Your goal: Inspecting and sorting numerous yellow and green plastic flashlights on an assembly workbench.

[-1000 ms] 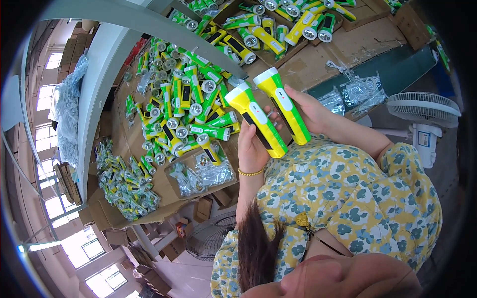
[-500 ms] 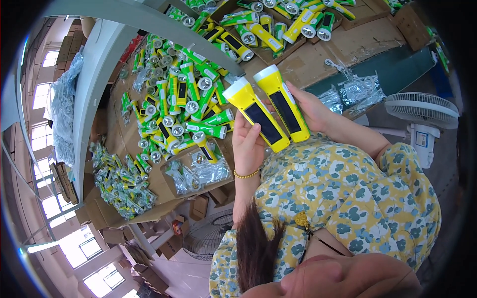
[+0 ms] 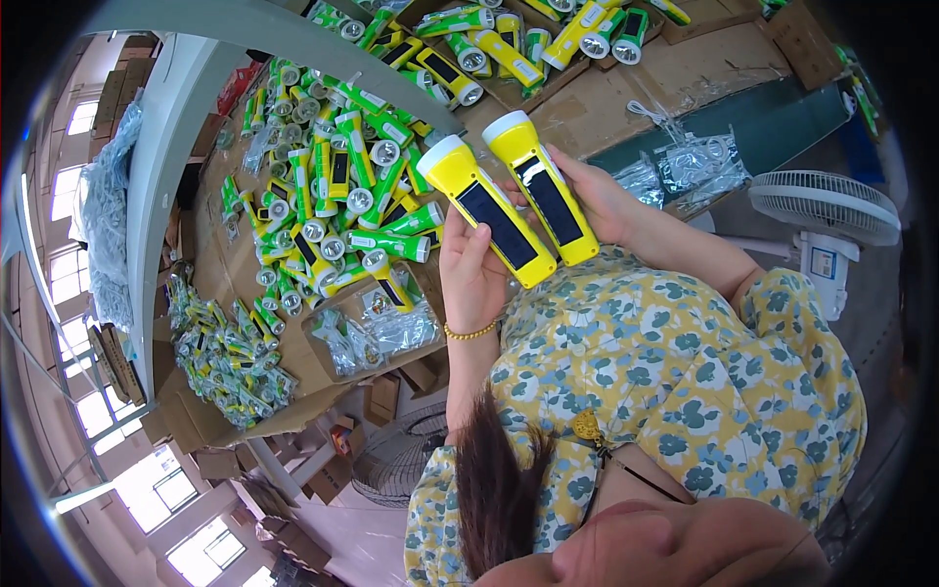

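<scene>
The left flashlight [image 3: 492,217] and the right flashlight [image 3: 541,191] are up side by side before the floral top [image 3: 646,352], white heads pointing up and leftward. Each has a bright yellow body widening toward the head, with 1 long, dark, glossy panel on the visible face. The left hand [image 3: 471,269] grasps the left flashlight, thumb on its front beside the panel; the right hand [image 3: 595,201] grips the right flashlight from its right side. Fingers behind the bodies are mostly hidden, and which hand's fingertips show between the 2 is hard to tell. Lenses and back faces are out of sight. A grey frame [image 3: 284,34] covers part of the heap of flashlights [image 3: 357,157].
</scene>
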A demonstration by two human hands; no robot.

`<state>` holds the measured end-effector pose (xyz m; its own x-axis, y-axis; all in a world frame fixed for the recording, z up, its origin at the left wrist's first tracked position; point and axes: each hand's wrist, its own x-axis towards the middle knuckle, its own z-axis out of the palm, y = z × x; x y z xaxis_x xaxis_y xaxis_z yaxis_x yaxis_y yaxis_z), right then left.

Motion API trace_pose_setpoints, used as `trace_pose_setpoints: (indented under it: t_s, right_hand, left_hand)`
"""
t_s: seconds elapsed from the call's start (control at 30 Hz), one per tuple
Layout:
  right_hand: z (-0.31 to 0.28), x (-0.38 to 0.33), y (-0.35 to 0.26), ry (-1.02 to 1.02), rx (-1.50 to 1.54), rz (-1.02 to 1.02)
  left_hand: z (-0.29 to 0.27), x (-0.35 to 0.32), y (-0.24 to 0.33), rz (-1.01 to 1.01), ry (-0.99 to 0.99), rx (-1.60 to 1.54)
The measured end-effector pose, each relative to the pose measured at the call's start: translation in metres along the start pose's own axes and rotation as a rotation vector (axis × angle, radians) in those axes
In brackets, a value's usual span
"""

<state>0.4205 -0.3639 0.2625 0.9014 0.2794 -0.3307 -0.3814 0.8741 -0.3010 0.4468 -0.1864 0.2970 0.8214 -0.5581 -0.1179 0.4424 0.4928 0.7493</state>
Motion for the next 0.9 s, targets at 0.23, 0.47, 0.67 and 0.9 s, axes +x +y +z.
trace_pose_setpoints:
  t_s: [0.23, 0.47, 0.67, 0.9]
  right_hand:
    - [-0.005, 0.001, 0.004, 0.022, -0.011, -0.012]
    - [-0.004, -0.004, 0.001, -0.004, -0.177, -0.088]
    - [0.010, -0.022, -0.020, -0.128, -0.592, -0.388]
    - [0.038, -0.075, -0.062, -0.271, -0.858, -0.761]
  left_hand:
    - [-0.007, -0.002, -0.001, 0.002, 0.025, 0.060]
    - [-0.013, -0.001, 0.000, 0.012, 0.060, 0.059]
    - [-0.016, -0.003, 0.000, 0.041, 0.095, 0.058]
    - [-0.018, -0.039, 0.038, 0.361, -0.042, 0.485]
